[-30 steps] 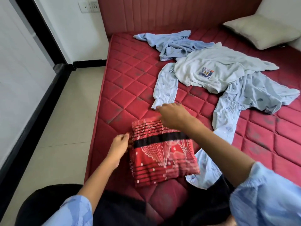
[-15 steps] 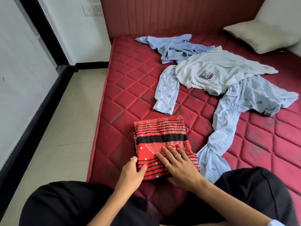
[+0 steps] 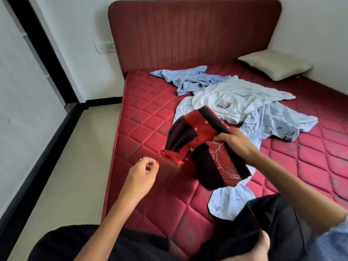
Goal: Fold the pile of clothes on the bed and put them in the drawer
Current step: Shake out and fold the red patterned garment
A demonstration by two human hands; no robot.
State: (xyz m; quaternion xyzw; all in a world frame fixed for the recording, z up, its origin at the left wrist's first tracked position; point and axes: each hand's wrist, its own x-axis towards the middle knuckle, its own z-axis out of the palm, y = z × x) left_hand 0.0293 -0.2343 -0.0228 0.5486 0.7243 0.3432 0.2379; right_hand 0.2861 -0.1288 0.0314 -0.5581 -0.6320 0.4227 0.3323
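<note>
Folded red garment [image 3: 205, 147], flat on the bed [image 3: 143, 129] a moment ago, is now lifted clear, gripped by right hand [image 3: 233, 142]. Left hand [image 3: 141, 172] loosely curled, empty. Judged ready for the drawer; three pale garments [image 3: 235, 98] remain unfolded.

No readable text, brand or number anywhere. Only a small blue, white and red printed emblem [image 3: 224, 105] on the chest of the pale shirt [image 3: 243, 95] lying on the bed, too blurred to make out any letters. Red folded garment [image 3: 205, 147]: line patterns and white dots only, no lettering. Wall sockets [image 3: 106, 47]: unmarked.
</note>
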